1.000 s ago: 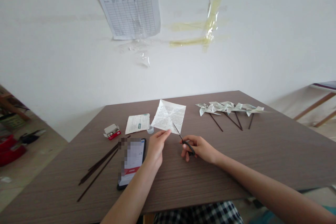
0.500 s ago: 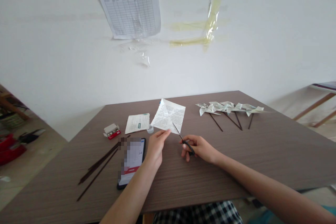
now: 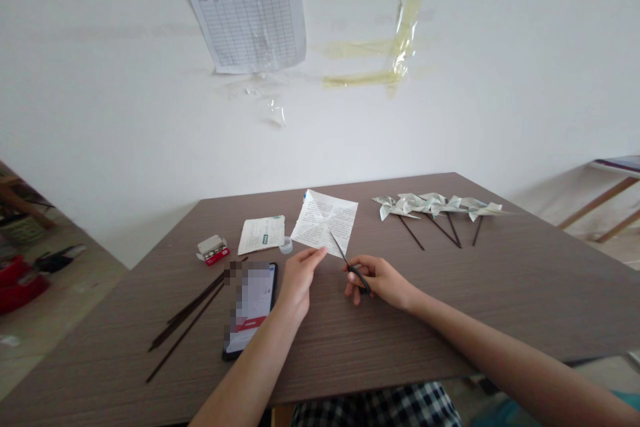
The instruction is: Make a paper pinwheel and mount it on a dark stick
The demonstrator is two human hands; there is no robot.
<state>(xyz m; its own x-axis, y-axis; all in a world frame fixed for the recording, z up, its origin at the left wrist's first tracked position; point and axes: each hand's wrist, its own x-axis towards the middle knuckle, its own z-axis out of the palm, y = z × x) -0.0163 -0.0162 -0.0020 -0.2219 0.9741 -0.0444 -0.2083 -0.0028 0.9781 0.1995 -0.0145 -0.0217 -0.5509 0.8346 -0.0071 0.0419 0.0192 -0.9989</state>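
My left hand [image 3: 301, 275] pinches the lower edge of a square sheet of printed paper [image 3: 320, 217], which shows creases crossing at its middle. Held above the table, the sheet tilts toward me. In my right hand [image 3: 375, 277] is a pair of scissors [image 3: 356, 273] with dark handles, my fingers closed round the loops. The blades lie over the lower right part of the paper, their tips near its centre. Whether they are fully closed I cannot make out. Just left of my left forearm lies a phone [image 3: 257, 303] with a lit screen.
Several paper pinwheels [image 3: 435, 203] on brown sticks lie at the back right of the table [image 3: 450, 333]. On the left are a paper stack [image 3: 263, 233], a roll of clear tape [image 3: 286, 245], a small red box [image 3: 215, 252] and dark sticks [image 3: 185, 313]. The wall stands behind.
The paper has shifted slightly to the right and turned a little in my left hand. The scissors and both hands stay almost where they were.
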